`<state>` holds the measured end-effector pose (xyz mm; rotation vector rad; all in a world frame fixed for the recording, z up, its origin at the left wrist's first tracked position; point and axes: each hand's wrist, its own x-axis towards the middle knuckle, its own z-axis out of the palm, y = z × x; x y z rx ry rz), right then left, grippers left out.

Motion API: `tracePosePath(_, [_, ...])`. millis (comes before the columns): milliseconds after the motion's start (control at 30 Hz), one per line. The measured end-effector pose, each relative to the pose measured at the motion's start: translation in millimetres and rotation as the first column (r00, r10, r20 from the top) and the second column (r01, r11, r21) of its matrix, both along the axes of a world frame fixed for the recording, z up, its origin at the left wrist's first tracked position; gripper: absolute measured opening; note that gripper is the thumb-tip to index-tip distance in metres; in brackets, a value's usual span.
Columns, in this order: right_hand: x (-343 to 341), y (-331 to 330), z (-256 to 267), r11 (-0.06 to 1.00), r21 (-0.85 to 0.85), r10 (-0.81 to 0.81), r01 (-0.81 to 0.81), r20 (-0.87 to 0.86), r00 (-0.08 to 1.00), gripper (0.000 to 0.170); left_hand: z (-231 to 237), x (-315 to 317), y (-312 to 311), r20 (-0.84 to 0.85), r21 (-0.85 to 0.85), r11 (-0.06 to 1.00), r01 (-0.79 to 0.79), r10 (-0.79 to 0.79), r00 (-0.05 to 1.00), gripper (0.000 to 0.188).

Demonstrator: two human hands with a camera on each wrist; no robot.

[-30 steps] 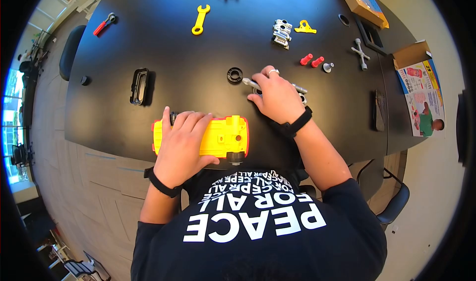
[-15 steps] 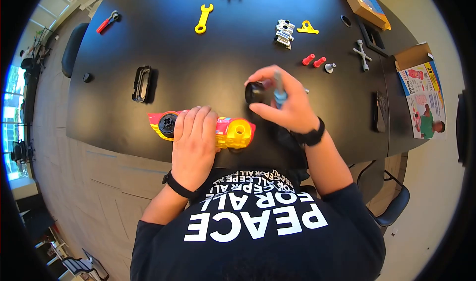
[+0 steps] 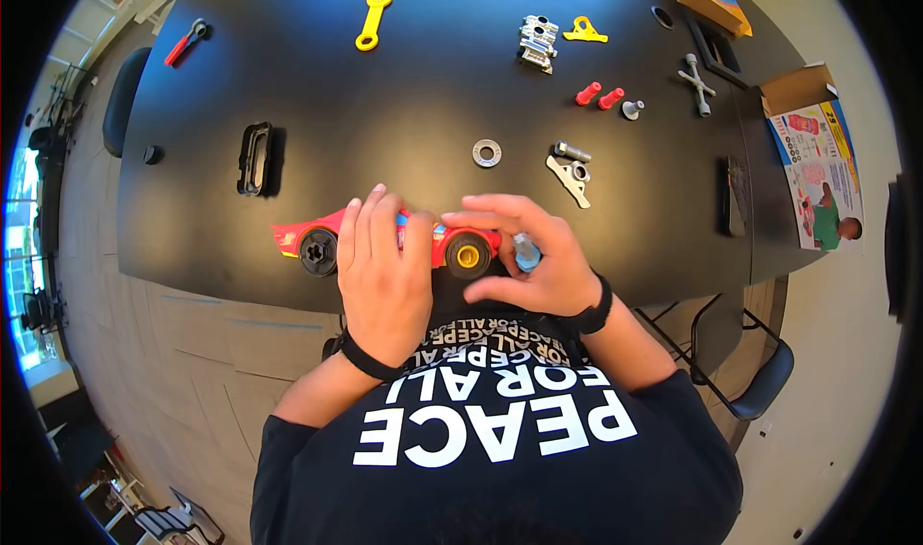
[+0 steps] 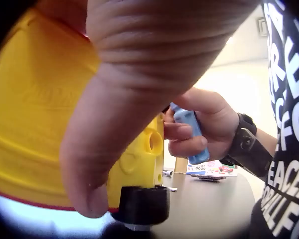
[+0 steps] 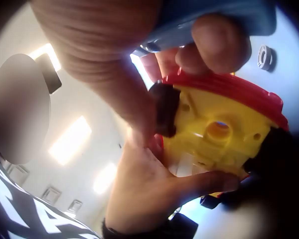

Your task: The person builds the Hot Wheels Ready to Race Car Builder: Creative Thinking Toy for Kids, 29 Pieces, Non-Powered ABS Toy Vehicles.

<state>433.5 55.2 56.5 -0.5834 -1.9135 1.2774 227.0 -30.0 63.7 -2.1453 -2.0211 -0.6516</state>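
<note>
Toy car (image 3: 300, 235): at the table edge, close to the person; on its belly side half a second ago, more of its red flank now in view. Black wheel with yellow hub (image 3: 468, 256), then lifted in the right hand, now against the car's flank; both wheels on that side look placed, seating can't be told. Left hand (image 3: 385, 266): fingers bent over car, thumb on yellow underside. Right hand (image 3: 556, 268): thumb and forefinger spread about the wheel, other fingers curled round blue-handled tool (image 3: 526, 253). Grey ring (image 3: 486, 153): beyond car.
</note>
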Motion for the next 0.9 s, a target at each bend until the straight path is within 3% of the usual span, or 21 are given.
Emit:
tracePosePath(67, [12.2, 2.9, 14.5, 0.939, -0.335, 0.078, -0.082, -0.025, 0.997, 0.064, -0.9, -3.7, 2.4, -0.021, -0.019, 1.0, 0.011, -0.012, 1.0, 0.029])
tracePosePath(100, [13.8, 12.6, -6.3, 0.982, -0.185, 0.015, -0.025, -0.054, 0.998, 0.055, -1.1, -4.9, 2.1, -0.043, -0.038, 0.999, 0.032, -0.034, 0.999, 0.03])
tracePosePath(133, [17.9, 19.4, -10.6, 0.977, -0.166, -0.119, 0.132, 0.086, 0.989, 0.051, 1.8, -4.4, 0.8, -0.042, -0.038, 0.999, 0.025, -0.027, 0.999, 0.03])
tracePosePath(200, [16.6, 41.8, -10.4, 0.944, 0.179, -0.325, 0.277, 0.355, 0.877, 0.052, 13.7, -1.3, 1.0, -0.066, -0.123, 0.991, 0.061, -0.07, 0.995, 0.053])
tracePosePath(233, [14.7, 51.4, -14.6, 0.941, 0.183, -0.332, 0.284, 0.354, 0.874, 0.052, 19.5, -1.7, 1.1, -0.065, -0.119, 0.991, 0.068, -0.076, 0.995, 0.053])
tracePosePath(300, [7.5, 64.3, -30.5, 0.88, 0.419, -0.403, 0.223, 0.41, 0.818, 0.057, 28.1, -3.7, -0.1, 0.08, -0.154, 0.979, 0.137, -0.126, 0.989, 0.078])
tracePosePath(467, [-11.3, 76.3, -47.3, 0.927, 0.304, -0.356, 0.22, 0.528, 0.771, 0.058, 23.9, -2.8, -3.1, 0.101, -0.142, 0.978, 0.153, -0.139, 0.985, 0.085])
tracePosePath(533, [-7.7, 85.6, -58.1, 0.921, 0.38, -0.262, 0.085, 0.442, 0.858, 0.055, 19.8, -3.6, -5.2, 0.108, -0.128, 0.981, 0.144, -0.13, 0.986, 0.085])
tracePosePath(567, [-6.3, 86.3, -58.3, 0.968, 0.244, -0.135, 0.059, 0.309, 0.941, 0.055, 18.6, -4.1, -5.1, 0.101, -0.127, 0.981, 0.148, -0.136, 0.986, 0.085])
tracePosePath(600, [-1.1, 83.4, -55.0, 0.969, 0.243, -0.125, 0.048, 0.311, 0.942, 0.055, 17.8, -4.6, -5.2, 0.095, -0.126, 0.98, 0.153, -0.141, 0.985, 0.085])
tracePosePath(633, [0.1, 74.1, -31.7, 0.988, -0.136, -0.046, 0.07, 0.175, 0.983, 0.056, 19.2, -5.0, -5.7, 0.1, -0.143, 0.977, 0.157, -0.144, 0.985, 0.085])
tracePosePath(667, [2.5, 66.2, -16.7, 0.867, -0.497, -0.026, 0.033, 0.02, 0.999, 0.057, 19.0, -5.5, -6.0, 0.105, -0.144, 0.978, 0.15, -0.136, 0.985, 0.085])
tracePosePath(700, [6.0, 61.7, -13.7, 0.837, -0.547, -0.023, -0.021, -0.072, 0.997, 0.065, 18.5, -6.0, -6.4, 0.105, -0.146, 0.977, 0.156, -0.141, 0.984, 0.085])
tracePosePath(833, [19.0, 44.4, -2.0, 0.752, -0.65, -0.03, -0.105, -0.193, 0.981, 0.064, 17.3, -5.8, -5.9, 0.097, -0.137, 0.977, 0.162, -0.15, 0.984, 0.085])
tracePosePath(900, [24.1, 38.4, 0.0, 0.81, -0.572, 0.006, -0.131, -0.214, 0.977, 0.066, 17.7, -6.5, -4.9, 0.095, -0.141, 0.976, 0.168, -0.156, 0.983, 0.084])
